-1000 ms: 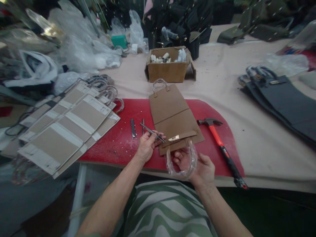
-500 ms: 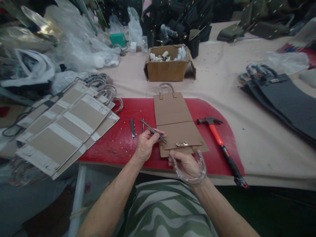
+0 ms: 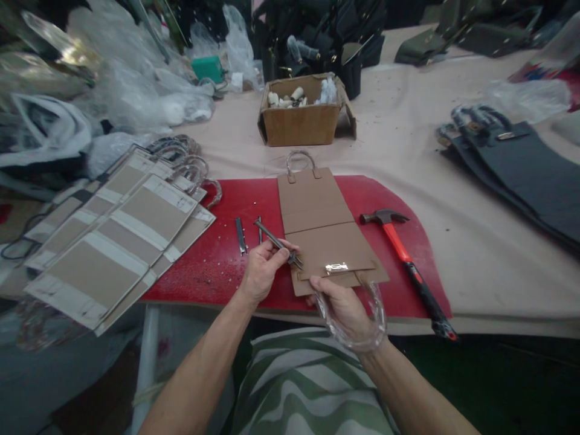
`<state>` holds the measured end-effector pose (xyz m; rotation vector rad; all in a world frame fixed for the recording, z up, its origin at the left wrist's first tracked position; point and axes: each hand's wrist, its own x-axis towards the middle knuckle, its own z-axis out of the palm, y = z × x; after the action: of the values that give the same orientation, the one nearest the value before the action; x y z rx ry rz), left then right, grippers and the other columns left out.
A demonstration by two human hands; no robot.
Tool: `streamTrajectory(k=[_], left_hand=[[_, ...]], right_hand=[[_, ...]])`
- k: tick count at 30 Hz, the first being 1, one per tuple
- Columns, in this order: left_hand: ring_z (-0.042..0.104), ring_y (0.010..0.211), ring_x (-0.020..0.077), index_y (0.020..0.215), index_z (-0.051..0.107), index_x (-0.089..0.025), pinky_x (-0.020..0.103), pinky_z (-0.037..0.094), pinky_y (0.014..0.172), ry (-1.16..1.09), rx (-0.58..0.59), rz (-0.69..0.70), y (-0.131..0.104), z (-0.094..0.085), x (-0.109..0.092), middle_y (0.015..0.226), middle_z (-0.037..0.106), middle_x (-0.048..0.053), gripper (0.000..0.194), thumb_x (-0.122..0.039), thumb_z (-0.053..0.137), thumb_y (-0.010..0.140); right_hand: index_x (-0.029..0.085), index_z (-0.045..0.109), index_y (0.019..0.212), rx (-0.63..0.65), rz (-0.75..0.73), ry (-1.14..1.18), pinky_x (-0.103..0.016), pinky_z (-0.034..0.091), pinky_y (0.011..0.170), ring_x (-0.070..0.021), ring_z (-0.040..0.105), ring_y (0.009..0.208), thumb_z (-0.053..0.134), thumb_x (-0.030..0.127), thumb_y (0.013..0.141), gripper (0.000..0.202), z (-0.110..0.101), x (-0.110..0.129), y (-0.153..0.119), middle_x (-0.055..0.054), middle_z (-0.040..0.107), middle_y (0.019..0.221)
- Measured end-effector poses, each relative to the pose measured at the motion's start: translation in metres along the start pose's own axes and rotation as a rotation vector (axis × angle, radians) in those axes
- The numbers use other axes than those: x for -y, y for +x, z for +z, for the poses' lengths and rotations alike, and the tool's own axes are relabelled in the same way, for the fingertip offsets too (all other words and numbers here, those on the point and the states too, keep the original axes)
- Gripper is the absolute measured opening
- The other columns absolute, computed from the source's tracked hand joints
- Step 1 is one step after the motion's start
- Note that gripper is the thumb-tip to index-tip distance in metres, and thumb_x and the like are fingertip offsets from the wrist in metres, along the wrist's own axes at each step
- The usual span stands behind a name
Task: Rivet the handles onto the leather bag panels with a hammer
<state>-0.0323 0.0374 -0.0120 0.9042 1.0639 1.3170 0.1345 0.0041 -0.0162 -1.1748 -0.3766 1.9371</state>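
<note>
Brown bag panel (image 3: 326, 244) lies flat with its near edge in the fingers of the right hand (image 3: 347, 308), the thumb on top just below the metal clasp (image 3: 336, 267) and the other fingers mostly hidden beneath. Its plastic-wrapped near handle (image 3: 381, 308) loops across that wrist. From where I stand, the left hand (image 3: 263, 269) is at the panel's left edge, thumb and fingers pinching slim metal rods (image 3: 270, 234) whose lower ends point over the panel's near corner; whether those fingertips touch it, I cannot tell. The panel runs away from both hands across a red board (image 3: 203, 266), its wrapped far handle (image 3: 299, 152) reaching past the board's back edge. Left of it on the board are a flat metal strip (image 3: 240, 235) and a thin metal piece (image 3: 260, 229), apart from each other; to its right lies a claw hammer (image 3: 399, 244), head away from the person. Farther left sits an overlapping stack of taped panels (image 3: 131, 223). Beyond the board, on the pale surface (image 3: 408, 133), stands an open cardboard box (image 3: 296, 128), with dark panels (image 3: 534, 169) well off to the right.
</note>
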Motion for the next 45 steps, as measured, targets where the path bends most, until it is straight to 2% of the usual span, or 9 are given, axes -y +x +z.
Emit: streamTrajectory(k=[4,7,9,13,24,29,40,43,45], left_hand=[[0.07,0.091,0.02,0.096,0.067,-0.014,0.032,0.053,0.087,-0.013,-0.002,0.022,-0.005,0.004,-0.012,0.096,0.074,0.01,0.026,-0.034,0.073,0.081],[0.07,0.093,0.0217,0.097,0.067,-0.014,0.035,0.053,0.089,-0.04,-0.012,0.033,-0.011,0.009,-0.021,0.097,0.074,0.01,0.025,-0.033,0.072,0.082],[0.071,0.094,0.0223,0.097,0.067,-0.015,0.036,0.053,0.09,-0.064,-0.014,0.034,-0.015,0.01,-0.025,0.098,0.074,0.01,0.024,-0.033,0.071,0.082],[0.071,0.095,0.0237,0.095,0.067,-0.016,0.039,0.053,0.092,-0.117,-0.035,0.028,-0.02,0.011,-0.027,0.098,0.075,0.01,0.023,-0.034,0.072,0.082],[0.069,0.092,0.0211,0.1,0.068,-0.017,0.034,0.053,0.09,0.061,0.0,0.092,-0.023,0.003,-0.017,0.102,0.074,0.01,0.022,-0.033,0.068,0.085],[0.069,0.088,0.0209,0.099,0.069,-0.016,0.033,0.054,0.087,0.09,-0.008,0.076,-0.023,0.004,-0.018,0.1,0.074,0.01,0.025,-0.036,0.07,0.083],[0.068,0.089,0.0195,0.1,0.069,-0.017,0.031,0.053,0.087,0.146,-0.006,0.105,-0.023,0.005,-0.018,0.101,0.073,0.009,0.022,-0.034,0.066,0.086],[0.068,0.092,0.02,0.101,0.068,-0.016,0.03,0.054,0.086,0.196,0.002,0.114,-0.024,0.008,-0.024,0.102,0.073,0.009,0.021,-0.032,0.065,0.087],[0.068,0.094,0.0204,0.101,0.068,-0.016,0.029,0.054,0.084,0.243,-0.01,0.125,-0.025,0.011,-0.027,0.102,0.073,0.009,0.021,-0.031,0.064,0.087]], right_hand=[[0.017,0.073,0.086,0.118,-0.15,-0.032,-0.032,0.054,0.077,-0.018,0.065,0.08,0.082,0.028,0.067,0.024,-0.004,-0.001,-0.001,-0.004,0.072,0.09],[0.021,0.072,0.094,0.179,-0.222,-0.028,-0.038,0.048,0.098,-0.0218,0.064,0.1,0.083,0.025,0.067,0.03,-0.004,0.004,-0.002,-0.004,0.071,0.104],[0.023,0.071,0.1,0.221,-0.26,-0.011,-0.041,0.043,0.105,-0.0231,0.061,0.11,0.083,0.022,0.066,0.036,-0.004,0.007,-0.002,-0.003,0.07,0.111],[0.025,0.07,0.106,0.271,-0.25,-0.012,-0.043,0.038,0.111,-0.0226,0.059,0.113,0.079,0.023,0.071,0.036,-0.005,0.007,0.0,-0.001,0.072,0.106],[0.024,0.069,0.11,0.311,-0.231,0.003,-0.043,0.042,0.108,-0.0237,0.06,0.113,0.077,0.023,0.073,0.038,-0.002,0.005,0.004,-0.003,0.068,0.12],[0.025,0.072,0.101,0.28,-0.213,0.017,-0.044,0.044,0.106,-0.0246,0.062,0.11,0.081,0.023,0.068,0.034,-0.001,0.005,0.005,-0.003,0.07,0.111],[0.024,0.072,0.105,0.281,-0.231,-0.025,-0.041,0.045,0.104,-0.023,0.063,0.106,0.08,0.026,0.071,0.035,-0.003,0.005,0.005,-0.002,0.071,0.109],[0.023,0.073,0.1,0.263,-0.229,-0.046,-0.037,0.049,0.097,-0.0219,0.064,0.102,0.081,0.028,0.071,0.031,-0.003,0.004,0.004,-0.003,0.072,0.107],[0.021,0.074,0.096,0.241,-0.196,-0.076,-0.033,0.055,0.082,-0.0207,0.066,0.091,0.082,0.032,0.07,0.029,-0.005,0.005,0.003,-0.004,0.073,0.1]])
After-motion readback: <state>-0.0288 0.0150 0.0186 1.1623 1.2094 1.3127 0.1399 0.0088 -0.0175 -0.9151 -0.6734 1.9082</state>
